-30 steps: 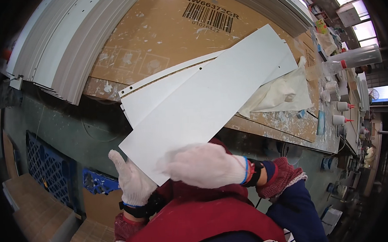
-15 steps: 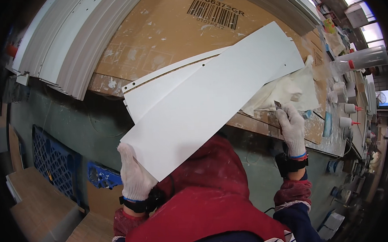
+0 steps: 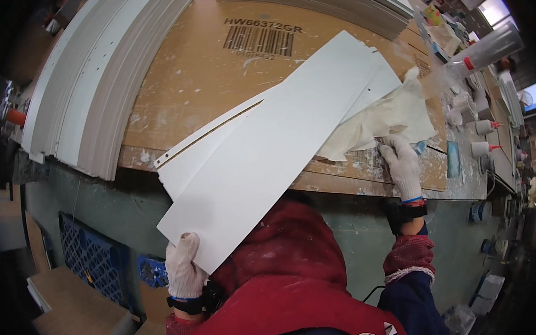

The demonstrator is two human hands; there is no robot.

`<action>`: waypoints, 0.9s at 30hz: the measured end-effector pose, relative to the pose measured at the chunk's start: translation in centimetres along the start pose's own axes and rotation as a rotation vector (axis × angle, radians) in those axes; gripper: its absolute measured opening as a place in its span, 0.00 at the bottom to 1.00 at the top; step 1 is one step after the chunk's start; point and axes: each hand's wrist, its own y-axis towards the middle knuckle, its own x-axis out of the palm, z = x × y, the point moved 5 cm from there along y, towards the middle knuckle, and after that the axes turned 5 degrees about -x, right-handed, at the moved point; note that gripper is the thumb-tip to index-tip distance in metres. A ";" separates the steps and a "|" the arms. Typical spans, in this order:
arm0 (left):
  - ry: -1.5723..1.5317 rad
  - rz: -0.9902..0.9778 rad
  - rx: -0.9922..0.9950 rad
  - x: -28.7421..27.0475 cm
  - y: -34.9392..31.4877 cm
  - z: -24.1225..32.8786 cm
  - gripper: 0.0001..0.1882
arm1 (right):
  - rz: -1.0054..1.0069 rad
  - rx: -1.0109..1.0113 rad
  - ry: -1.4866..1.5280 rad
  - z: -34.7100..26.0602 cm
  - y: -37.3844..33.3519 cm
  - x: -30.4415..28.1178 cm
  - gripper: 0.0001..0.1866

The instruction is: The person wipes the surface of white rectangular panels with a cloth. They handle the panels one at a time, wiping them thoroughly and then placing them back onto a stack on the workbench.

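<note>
A long white panel (image 3: 261, 149) slants across the bench, its near end jutting past the bench edge. My left hand (image 3: 186, 266), in a white knit glove, grips that near end with the thumb on top. Under it lies a second white panel (image 3: 186, 162) with a groove and small holes along its far edge. To the right, my gloved right hand (image 3: 403, 165) is closed low over the bench, fingers touching the edge of a cream cloth (image 3: 392, 117). A small dark metal piece (image 3: 378, 142), partly hidden, shows at its fingertips; its kind is unclear.
Cardboard (image 3: 196, 62) covers the bench. White panels (image 3: 87, 74) are stacked at the left, with another stack (image 3: 326, 7) at the back. A clear plastic tube (image 3: 492, 49) and white bottles with red tips (image 3: 479, 127) stand at right. A blue plastic crate (image 3: 94, 255) sits below left.
The white panel's near end has come closer to me, and my left thumb now lies over its top face. My right hand has lowered to the cloth's edge. The whole view has shifted slightly.
</note>
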 end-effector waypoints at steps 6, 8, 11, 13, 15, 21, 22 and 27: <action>-0.070 0.095 0.027 -0.6 -0.2 2.7 0.16 | 0.094 -0.088 -0.117 -3.8 -1.3 -2.7 0.19; 0.009 0.012 0.062 -0.5 -0.5 3.7 0.18 | 0.106 -0.060 0.180 -5.2 -1.2 -2.0 0.18; -0.050 -0.092 0.077 0.1 -0.9 4.0 0.24 | -0.067 -0.002 0.502 -10.6 -2.3 0.5 0.19; -0.151 -0.149 0.042 0.8 -1.1 4.3 0.25 | -0.163 -0.016 0.642 -12.5 -2.3 2.5 0.21; -0.047 -0.220 0.018 0.3 -1.3 4.6 0.25 | -0.218 -0.034 0.747 -13.3 -1.9 4.0 0.22; 0.227 -0.244 0.064 1.2 -2.8 7.0 0.30 | -0.203 0.033 0.954 -15.1 -1.9 4.4 0.24; 0.248 -0.232 0.074 1.0 -3.0 7.3 0.31 | -0.228 0.032 1.015 -15.1 -1.8 4.7 0.24; 0.630 -0.327 0.116 1.3 -3.9 9.2 0.31 | -0.356 0.164 1.276 -14.6 -1.9 6.4 0.27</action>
